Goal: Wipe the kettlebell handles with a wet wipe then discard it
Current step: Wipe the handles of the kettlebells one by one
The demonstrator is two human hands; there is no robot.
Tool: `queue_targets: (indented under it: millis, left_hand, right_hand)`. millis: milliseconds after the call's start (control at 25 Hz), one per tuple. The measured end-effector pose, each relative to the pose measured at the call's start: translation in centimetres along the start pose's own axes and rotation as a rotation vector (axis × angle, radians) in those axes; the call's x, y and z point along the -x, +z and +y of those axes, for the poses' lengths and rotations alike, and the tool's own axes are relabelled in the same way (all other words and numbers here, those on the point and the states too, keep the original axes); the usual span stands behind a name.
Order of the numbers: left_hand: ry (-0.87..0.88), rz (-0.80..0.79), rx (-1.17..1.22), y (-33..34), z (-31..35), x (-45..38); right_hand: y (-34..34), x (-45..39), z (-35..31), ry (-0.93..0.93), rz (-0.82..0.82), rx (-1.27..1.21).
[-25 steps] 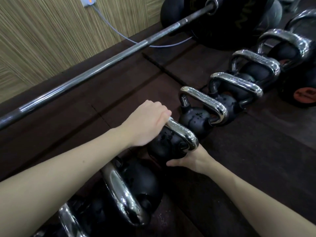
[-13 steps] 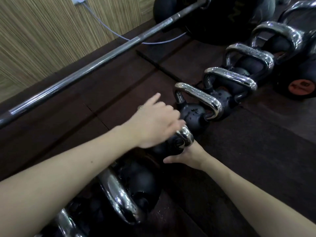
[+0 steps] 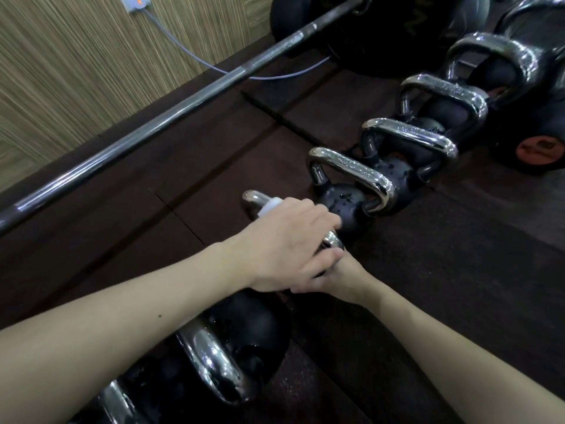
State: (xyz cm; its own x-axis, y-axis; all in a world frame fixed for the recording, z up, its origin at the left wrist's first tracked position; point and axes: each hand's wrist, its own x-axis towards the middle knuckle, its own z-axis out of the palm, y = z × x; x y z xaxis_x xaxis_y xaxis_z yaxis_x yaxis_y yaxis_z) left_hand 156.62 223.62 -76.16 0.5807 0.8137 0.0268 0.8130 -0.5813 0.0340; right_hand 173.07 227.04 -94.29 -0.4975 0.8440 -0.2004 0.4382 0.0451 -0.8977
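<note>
A row of black kettlebells with chrome handles runs from the lower left to the upper right on the dark floor. My left hand [image 3: 287,246] lies over the handle [image 3: 255,197] of one kettlebell in the middle of the row, pressing a white wet wipe [image 3: 270,206] onto it; a corner of the wipe shows past my fingers. My right hand [image 3: 339,280] reaches under my left hand and holds the black body of that same kettlebell, which is mostly hidden. The neighbouring kettlebell [image 3: 348,206] has water drops on it.
A long steel barbell [image 3: 159,123] lies on the floor to the left, along a striped wall. Large black weight plates [image 3: 382,29] stand at the top. A grey cable [image 3: 195,59] runs from a wall socket. Nearer kettlebells [image 3: 220,365] sit under my left forearm.
My left hand has opened its grip, slid along the handle toward its far end, and the white wipe now shows beyond my fingers. My right hand has stayed on the kettlebell body.
</note>
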Motion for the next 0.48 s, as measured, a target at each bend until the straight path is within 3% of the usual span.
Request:
queue_targets:
  millis: [120,280,480]
  left_hand:
    - [-0.005,-0.008,0.277,-0.7,0.0,-0.2]
    - [-0.095,-0.036,-0.008,-0.9,-3.8,-0.5]
    - [-0.152,-0.014,-0.092,-1.0,-3.1,-1.0]
  right_hand:
    - [-0.2,0.4,-0.5,-0.056,0.002,-0.02]
    - [0.0,-0.2,0.0,-0.002,-0.007,-0.056]
    - [-0.2,0.0,-0.1,0.003,-0.01,-0.03]
